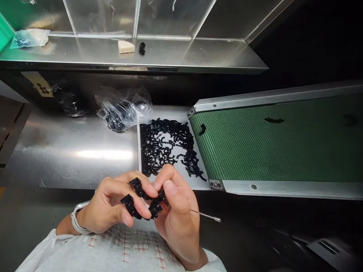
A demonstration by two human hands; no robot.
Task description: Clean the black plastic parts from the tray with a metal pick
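My left hand is closed around small black plastic parts, one sticking up between the fingers and another lower down. My right hand pinches a black part against them, and a thin metal pin pokes out to the right from under its fingers. Both hands hover close to my chest, just in front of a white tray covered with several loose black parts.
A green conveyor belt with a metal frame runs to the right, carrying two black pieces. Clear plastic bags of black parts lie on the steel bench. A shelf above holds a beige block and a black part.
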